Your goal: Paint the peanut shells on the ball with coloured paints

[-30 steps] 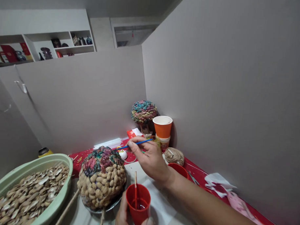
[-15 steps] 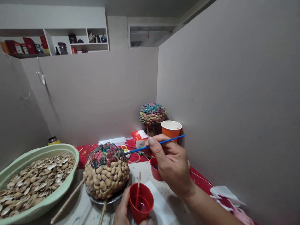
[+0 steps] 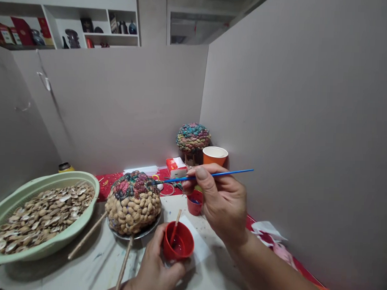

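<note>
Pale desk (image 3: 65, 278) here, big green basket of shells (image 3: 52, 246) on it, peanut-covered dome (image 3: 132, 210) beside that in a metal dish (image 3: 153, 230). Left hand (image 3: 157, 262) has its grip curled round a red cup (image 3: 174, 253), right hand (image 3: 226, 201) has its grip pinched on a skinny blue brush (image 3: 230, 172), tip at the dome's painted top.

Narrow passage between green basket (image 3: 66, 238) and peanut-covered dome (image 3: 132, 208), crossed low by a stick (image 3: 87, 236), second stick (image 3: 125, 261) jutting nearer, open air above the dome, blue brush (image 3: 224, 173) and held red cup (image 3: 179, 242) obstructing its right
</note>
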### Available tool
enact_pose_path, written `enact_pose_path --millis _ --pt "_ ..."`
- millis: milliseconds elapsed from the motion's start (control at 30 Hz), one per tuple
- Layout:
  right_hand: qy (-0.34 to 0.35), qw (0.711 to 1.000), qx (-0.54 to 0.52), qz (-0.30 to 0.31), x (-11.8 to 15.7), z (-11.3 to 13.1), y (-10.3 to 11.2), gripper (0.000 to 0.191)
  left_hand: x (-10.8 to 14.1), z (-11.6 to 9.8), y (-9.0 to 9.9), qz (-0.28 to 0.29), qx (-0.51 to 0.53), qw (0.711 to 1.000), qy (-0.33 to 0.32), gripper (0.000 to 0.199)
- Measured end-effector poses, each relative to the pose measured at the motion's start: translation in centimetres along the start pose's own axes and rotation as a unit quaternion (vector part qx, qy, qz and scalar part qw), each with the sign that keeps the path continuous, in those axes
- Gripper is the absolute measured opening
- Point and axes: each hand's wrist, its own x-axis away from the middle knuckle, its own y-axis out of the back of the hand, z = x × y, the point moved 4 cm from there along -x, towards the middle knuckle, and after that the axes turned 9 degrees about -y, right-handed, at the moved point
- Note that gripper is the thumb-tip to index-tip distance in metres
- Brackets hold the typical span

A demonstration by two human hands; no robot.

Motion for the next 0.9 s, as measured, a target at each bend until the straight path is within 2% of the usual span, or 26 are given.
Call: enact_pose_path --millis 133,267,333,400,567,733,900 --pt "0.010 1.000 -0.003 0.026 0.7 1.0 -1.1 0.028 0.0 -0.2 0.2 -0.011 -0.021 1.000 -0.013 0.049" --pt "0.035 0.994 0.056 0.086 1.3 2.7 -1.5 0.025 -0.3 -0.3 0.5 -0.017 -0.016 1.000 -0.012 0.045" --pt "0.033 0.993 0.082 0.072 1.9 3.3 -0.5 0.026 -0.5 -0.2 0.7 -0.018 -0.008 1.000 -0.007 0.047" --pt "0.011 0.996 0.084 0.032 2.8 3.4 0.9 0.027 -0.7 0.0 0.8 -0.017 0.001 1.000 -0.002 0.050" --pt "-0.064 0.996 0.045 -0.047 5.0 0.6 3.5 0.036 -1.0 0.1 0.6 -0.003 0.033 0.999 0.024 0.050" --pt "-0.124 0.992 0.003 -0.034 5.2 -3.4 4.1 0.041 -1.1 -0.6 0.5 -0.010 0.051 0.998 0.041 0.043" --pt "-0.144 0.988 -0.025 -0.058 5.2 -5.1 5.5 0.037 -1.3 -0.5 0.3 -0.010 0.068 0.997 0.045 0.042"
